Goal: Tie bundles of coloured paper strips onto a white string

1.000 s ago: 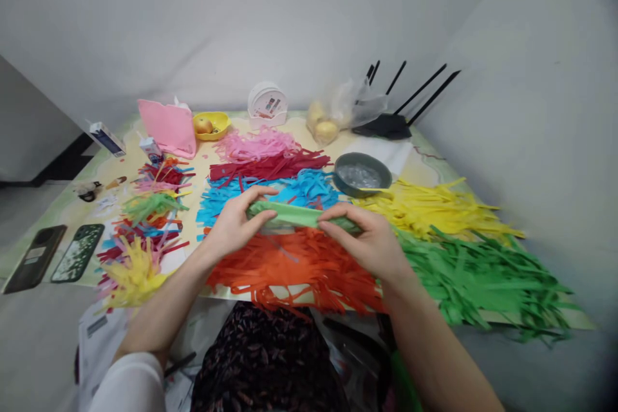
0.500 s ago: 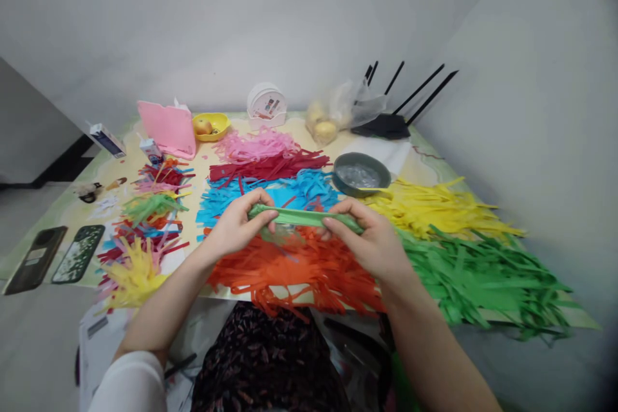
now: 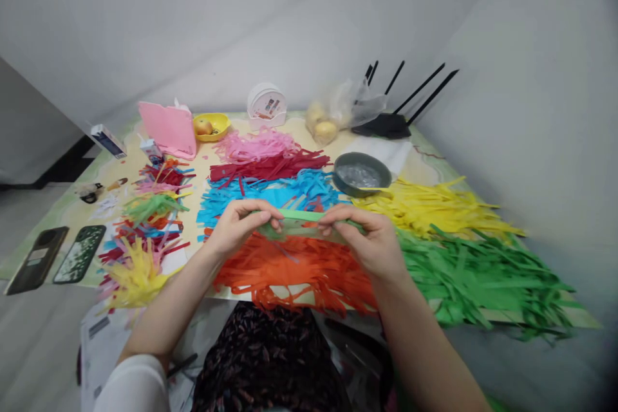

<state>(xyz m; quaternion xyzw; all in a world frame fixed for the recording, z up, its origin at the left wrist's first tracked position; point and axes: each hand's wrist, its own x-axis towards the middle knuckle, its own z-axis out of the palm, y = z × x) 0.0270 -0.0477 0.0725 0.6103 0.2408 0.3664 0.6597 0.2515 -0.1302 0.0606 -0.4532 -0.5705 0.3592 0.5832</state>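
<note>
My left hand point(image 3: 236, 228) and my right hand point(image 3: 369, 241) pinch the two ends of a folded green paper strip point(image 3: 299, 222) and hold it level above the heap of orange paper strips point(image 3: 294, 267). Both sets of fingers are curled over the strip's top edge. Behind it lie the blue strips point(image 3: 275, 196), the dark red strips point(image 3: 268, 167) and the pink strips point(image 3: 255, 143). A large pile of green strips point(image 3: 477, 273) spreads to the right of my right hand.
Yellow strips point(image 3: 429, 206) and a grey bowl point(image 3: 362, 174) lie at the right. Finished paper tassels point(image 3: 145, 232) and two phones point(image 3: 55, 254) are at the left. A pink case point(image 3: 167, 129), a yellow bowl point(image 3: 211, 124), a bag of fruit point(image 3: 333, 117) and a black router point(image 3: 386, 122) stand at the back.
Both hands have drawn slightly closer together along the green strip, and the fingers have rolled over its top edge, folding it narrower.
</note>
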